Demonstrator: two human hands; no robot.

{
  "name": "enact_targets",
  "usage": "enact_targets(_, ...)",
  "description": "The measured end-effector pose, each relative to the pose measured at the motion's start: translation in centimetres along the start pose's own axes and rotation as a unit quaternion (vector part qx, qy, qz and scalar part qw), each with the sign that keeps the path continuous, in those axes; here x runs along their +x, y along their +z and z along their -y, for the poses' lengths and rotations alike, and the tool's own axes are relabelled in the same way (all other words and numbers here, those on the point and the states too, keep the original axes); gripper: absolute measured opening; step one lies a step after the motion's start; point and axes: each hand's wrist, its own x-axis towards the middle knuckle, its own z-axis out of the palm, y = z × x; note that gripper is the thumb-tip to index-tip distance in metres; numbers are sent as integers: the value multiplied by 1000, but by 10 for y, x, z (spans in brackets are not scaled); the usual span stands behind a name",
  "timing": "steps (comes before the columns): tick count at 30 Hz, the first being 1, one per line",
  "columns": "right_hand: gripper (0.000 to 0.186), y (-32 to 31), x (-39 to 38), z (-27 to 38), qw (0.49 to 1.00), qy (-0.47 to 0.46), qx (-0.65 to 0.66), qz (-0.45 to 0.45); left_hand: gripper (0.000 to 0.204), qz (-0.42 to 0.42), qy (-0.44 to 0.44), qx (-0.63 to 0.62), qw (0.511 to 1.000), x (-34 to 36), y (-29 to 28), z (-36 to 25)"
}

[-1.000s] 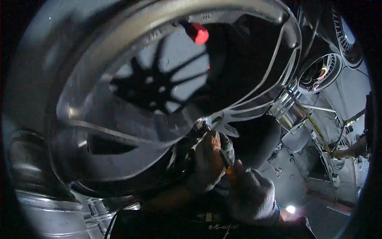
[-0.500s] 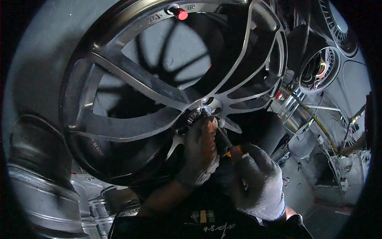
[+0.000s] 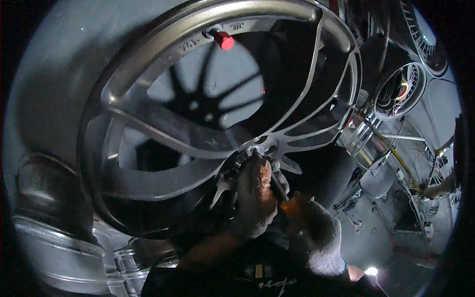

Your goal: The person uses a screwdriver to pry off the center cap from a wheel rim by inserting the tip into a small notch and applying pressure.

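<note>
A large dark alloy wheel (image 3: 158, 185) with bare-metal spoke edges fills the view ahead of me. My left hand (image 3: 255, 198), in a worn glove with reddish-brown stains, is at the wheel's hub (image 3: 255, 149). Its fingers are curled, and what they hold is hidden. Lower and to the right, my right hand (image 3: 316, 232), in a pale glove, grips an orange-handled tool (image 3: 294, 205). The tool's thin shaft slants up and left toward the hub beside my left hand. Its tip is hidden. A red-capped valve (image 3: 225, 40) sticks out near the rim's top.
More bare metal wheels (image 3: 54, 247) stand at the lower left. Beyond the wheel on the right are a round dark-rimmed opening (image 3: 400, 91), a shiny metal cylinder (image 3: 363, 146) and a yellowish hose or bar (image 3: 398, 158). A grey wall (image 3: 49, 74) lies behind, with spoke shadows on it.
The wheel sits slightly lower in view, and its spoke shadows have shifted. My right hand and the orange handle are a little lower. Both hands stay by the hub.
</note>
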Motion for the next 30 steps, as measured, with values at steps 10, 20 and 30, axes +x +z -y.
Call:
enact_targets(10, 46, 2, 1, -9, 988, -117, -95, -25, 27, 156, -121, -203, 959, 9, -26, 10)
enact_targets(20, 53, 0, 6, 0, 926, -281, -250, -27, 32, -25, -101, -107, 989, 0, -20, 16)
enact_targets(30, 62, -8, 3, 8, 839, -331, -431, 21, 35, -14, -22, 27, 999, -6, -3, 5)
